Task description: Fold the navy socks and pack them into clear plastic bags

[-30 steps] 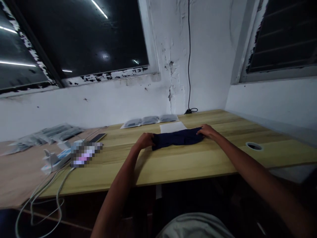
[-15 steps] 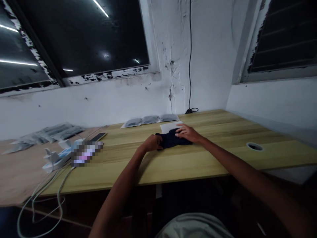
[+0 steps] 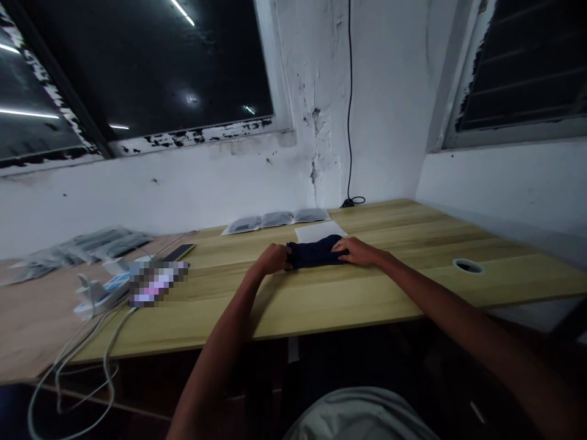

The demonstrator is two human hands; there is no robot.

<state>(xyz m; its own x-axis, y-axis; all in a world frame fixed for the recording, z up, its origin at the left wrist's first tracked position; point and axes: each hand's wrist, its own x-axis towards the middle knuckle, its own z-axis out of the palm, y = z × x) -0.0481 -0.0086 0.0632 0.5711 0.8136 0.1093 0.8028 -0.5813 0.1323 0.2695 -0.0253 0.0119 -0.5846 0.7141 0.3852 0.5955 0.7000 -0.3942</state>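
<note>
A dark navy piece of folded cloth (image 3: 312, 254) lies on the wooden table (image 3: 367, 299) in front of me. My left hand (image 3: 274, 259) is closed on its left end, fingers curled at the edge. At the right end, my right hand (image 3: 356, 251) grips the fabric between thumb and fingers. Just behind the cloth is a flat white sheet or bag (image 3: 321, 231), partly covered by it. What kind of garment the cloth is, I cannot make out.
Several flat plastic packets (image 3: 276, 219) lie along the wall. To the left are more grey packets (image 3: 87, 250), a power strip (image 3: 103, 296) with cables, and a phone (image 3: 180, 252). A round cable hole (image 3: 468, 266) sits on the right.
My right hand has come down from above the cloth and now grips its right end. The left hand has shifted slightly left, and the cloth looks straighter, with more of the white sheet showing.
</note>
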